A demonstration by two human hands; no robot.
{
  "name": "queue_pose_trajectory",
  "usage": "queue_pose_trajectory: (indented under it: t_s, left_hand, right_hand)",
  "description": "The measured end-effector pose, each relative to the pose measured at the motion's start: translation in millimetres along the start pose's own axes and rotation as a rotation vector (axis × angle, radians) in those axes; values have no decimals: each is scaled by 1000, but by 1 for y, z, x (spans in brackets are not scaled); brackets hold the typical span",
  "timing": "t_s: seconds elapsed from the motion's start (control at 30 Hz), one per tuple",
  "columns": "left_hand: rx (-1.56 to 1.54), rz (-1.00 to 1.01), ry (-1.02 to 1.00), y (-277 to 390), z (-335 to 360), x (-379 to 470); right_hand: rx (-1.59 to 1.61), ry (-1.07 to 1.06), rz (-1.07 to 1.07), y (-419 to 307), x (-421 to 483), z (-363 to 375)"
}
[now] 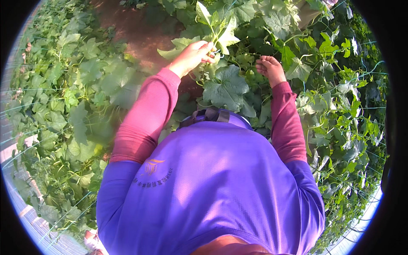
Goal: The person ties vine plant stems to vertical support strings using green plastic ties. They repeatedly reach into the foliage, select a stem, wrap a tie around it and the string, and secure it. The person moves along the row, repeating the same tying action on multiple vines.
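My left hand (196, 55) pinches the upper part of a climbing vine's stem (214, 40), just under its pale young leaves. Small white tendrils or ties show at the fingertips; which they are I cannot tell. To the right, my right hand (269, 67) has its thumb and fingers closed together beside the foliage, at the end of a thin tendril or string (255, 54). Whether the fingers hold it is not clear. Between the two hands, a little lower, spreads a broad lobed leaf (226, 86).
Dense vines (341, 86) on green trellis strings (369, 74) stand to the right. More leafy vines (57, 105) fill the left side. Bare brown soil (134, 35) shows at the upper left. A partly visible person (92, 240) is at the lower left rim.
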State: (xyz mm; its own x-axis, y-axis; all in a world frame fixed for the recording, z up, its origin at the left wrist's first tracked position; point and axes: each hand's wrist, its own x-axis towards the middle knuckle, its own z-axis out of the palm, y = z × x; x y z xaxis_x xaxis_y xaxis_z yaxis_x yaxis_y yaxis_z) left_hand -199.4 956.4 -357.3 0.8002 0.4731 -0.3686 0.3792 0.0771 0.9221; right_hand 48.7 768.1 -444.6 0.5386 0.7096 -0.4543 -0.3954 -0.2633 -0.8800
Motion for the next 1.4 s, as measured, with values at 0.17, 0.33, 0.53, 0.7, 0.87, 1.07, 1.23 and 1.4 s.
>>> queue_pose_trajectory:
  t_s: [0.17,0.33,0.53,0.7,0.87,1.07,1.23,1.4]
  left_hand:
    - [-97,27,-81,6,22,-1]
    - [-191,124,-168,21,22,-13]
    - [-349,413,243,5,-21,-37]
    - [-257,-123,432,-118,-51,-48]
    - [129,7,195,-223,-6,-23]
    - [146,-111,-28,-220,-13,-30]
    - [-555,-299,-52,-251,-27,-53]
    - [-619,-365,122,-246,-28,-79]
  right_hand:
    - [-423,-313,-297,97,19,73]
    - [-739,-430,-298,31,6,121]
    - [-706,-295,-554,-15,1,110]
    - [-685,-418,-748,-84,-23,142]
    - [-726,-651,-990,-105,-73,231]
    - [-737,-951,-979,-81,-115,288]
    - [-444,-781,-953,-59,-87,262]
    - [-310,-7,-569,22,-25,121]
